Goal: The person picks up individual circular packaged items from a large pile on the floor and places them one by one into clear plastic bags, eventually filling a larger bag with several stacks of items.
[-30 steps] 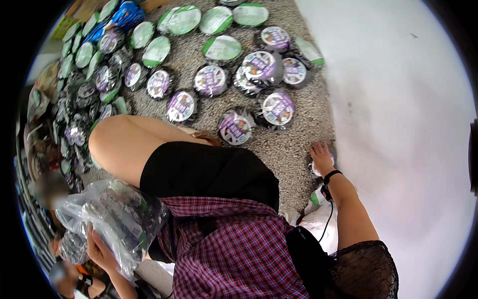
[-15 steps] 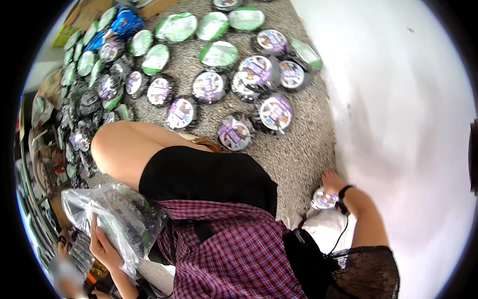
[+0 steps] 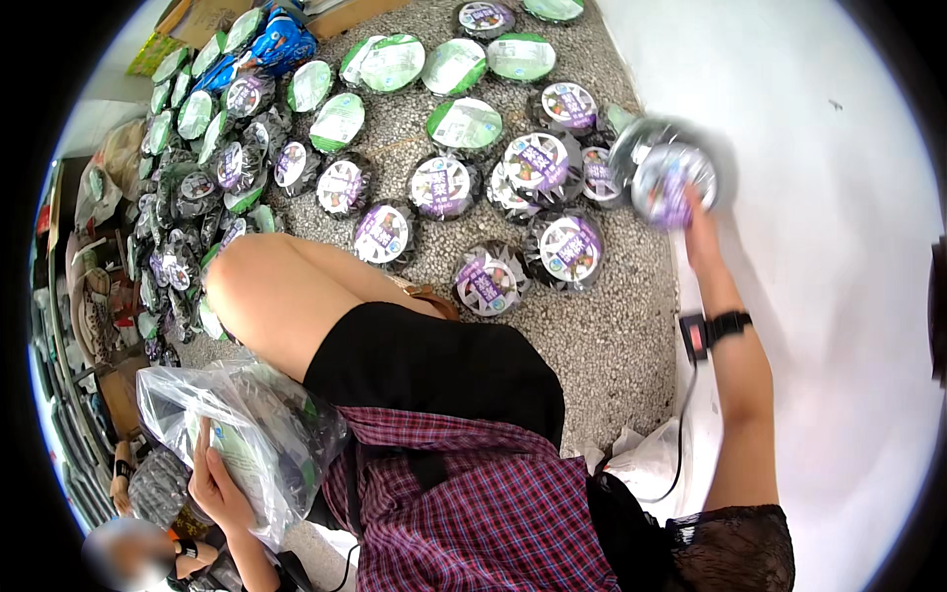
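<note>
My right hand (image 3: 702,247), blurred by motion, is raised against the white wall at the right. Its fingers are closed on a round black pack (image 3: 675,187) with a purple and white label. Whether a second pack is stacked behind it, I cannot tell for the blur. At the lower left my left hand (image 3: 222,485) grips a clear plastic bag (image 3: 286,419) beside my lap, fingers stretched along its film. Inside the bag show round packs with green and white faces. Just left of the raised pack, similar purple-labelled packs (image 3: 543,163) stand on the speckled floor.
Many green-and-white packs (image 3: 390,64) and dark packs crowd the floor ahead and to the left. A blue bag (image 3: 276,44) lies at the far left. Near my right side is a white plastic bag (image 3: 646,464). Another person's arm (image 3: 120,479) shows at the lower left.
My right hand has moved from low beside the wall up and away from me, bringing a purple-labelled pack with it. My left hand stays at the clear bag.
</note>
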`<state>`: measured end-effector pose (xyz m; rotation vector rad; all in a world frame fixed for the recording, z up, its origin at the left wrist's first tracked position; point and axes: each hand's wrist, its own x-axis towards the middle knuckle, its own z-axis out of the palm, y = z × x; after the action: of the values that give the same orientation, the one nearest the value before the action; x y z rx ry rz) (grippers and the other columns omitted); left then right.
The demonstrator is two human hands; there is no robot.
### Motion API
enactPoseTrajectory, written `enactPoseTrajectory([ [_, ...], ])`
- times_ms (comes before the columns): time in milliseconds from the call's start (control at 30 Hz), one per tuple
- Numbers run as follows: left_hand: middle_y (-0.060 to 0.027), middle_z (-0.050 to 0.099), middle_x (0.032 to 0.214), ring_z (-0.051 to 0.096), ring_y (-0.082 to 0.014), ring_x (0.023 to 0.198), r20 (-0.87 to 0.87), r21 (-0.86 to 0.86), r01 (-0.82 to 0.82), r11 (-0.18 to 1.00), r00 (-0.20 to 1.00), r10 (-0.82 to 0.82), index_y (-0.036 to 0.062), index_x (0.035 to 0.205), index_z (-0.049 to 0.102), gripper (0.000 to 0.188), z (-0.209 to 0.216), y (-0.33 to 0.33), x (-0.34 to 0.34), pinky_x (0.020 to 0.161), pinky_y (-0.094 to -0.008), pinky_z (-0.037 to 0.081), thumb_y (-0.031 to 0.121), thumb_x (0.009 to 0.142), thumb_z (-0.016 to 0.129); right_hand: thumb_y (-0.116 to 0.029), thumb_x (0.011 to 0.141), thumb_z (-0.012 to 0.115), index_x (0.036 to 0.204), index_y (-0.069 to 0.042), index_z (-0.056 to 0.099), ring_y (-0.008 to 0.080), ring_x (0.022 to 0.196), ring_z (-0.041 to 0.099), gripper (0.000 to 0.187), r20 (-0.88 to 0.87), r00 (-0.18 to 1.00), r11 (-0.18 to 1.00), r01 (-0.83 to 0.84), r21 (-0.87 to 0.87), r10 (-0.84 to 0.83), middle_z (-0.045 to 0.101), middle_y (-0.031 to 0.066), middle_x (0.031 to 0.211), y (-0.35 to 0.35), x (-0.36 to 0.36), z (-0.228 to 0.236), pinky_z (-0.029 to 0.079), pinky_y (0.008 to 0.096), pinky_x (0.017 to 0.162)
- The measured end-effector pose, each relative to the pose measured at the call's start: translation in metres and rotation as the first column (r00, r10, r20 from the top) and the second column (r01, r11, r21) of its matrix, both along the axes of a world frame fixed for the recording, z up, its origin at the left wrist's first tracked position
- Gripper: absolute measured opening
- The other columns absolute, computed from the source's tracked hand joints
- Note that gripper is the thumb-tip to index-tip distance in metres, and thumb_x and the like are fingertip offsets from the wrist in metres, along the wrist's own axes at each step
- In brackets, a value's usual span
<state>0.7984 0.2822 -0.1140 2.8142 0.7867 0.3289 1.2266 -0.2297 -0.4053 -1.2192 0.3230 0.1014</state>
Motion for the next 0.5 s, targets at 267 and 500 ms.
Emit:
enactPoseTrajectory([
  [267, -0.0112, 0.061, 0.075, 0.049, -0.0147, 0.061, -0.083, -0.06, -0.102, 0.993, 0.992, 0.097, -0.0102, 0.112, 0.057, 0.029, 0.007, 0.004, -0.027, 0.061, -0.0273, 0.04, 0.007, 0.092, 0.047, -0.066, 0.087, 0.038, 0.129, -0.005, 0.047, 0.0276, 0.102, 0.058, 0.074, -0.431, 0.873, 0.973, -0.182, 0.144, 0.227, 0.056, 0.0128, 0.121, 0.065, 0.057, -0.057, 0.048, 0.04, 0.088],
  [500, -0.0071, 0.044, 0.057, 0.038, -0.0161, 0.052, -0.011, 0.033, 0.023, 0.999, 1.0, -0.022, -0.0097, 0.107, 0.06, 0.026, 0.008, 0.025, -0.026, 0.052, -0.0294, 0.03, 0.003, 0.086, 0.051, -0.05, 0.079, 0.067, 0.124, -0.003, 0.051, 0.023, 0.105, 0.056, 0.066, -0.305, 0.925, 0.92, -0.306, -0.247, 0.226, 0.057, 0.0099, 0.119, 0.086, 0.078, -0.048, 0.046, 0.0379, 0.086],
])
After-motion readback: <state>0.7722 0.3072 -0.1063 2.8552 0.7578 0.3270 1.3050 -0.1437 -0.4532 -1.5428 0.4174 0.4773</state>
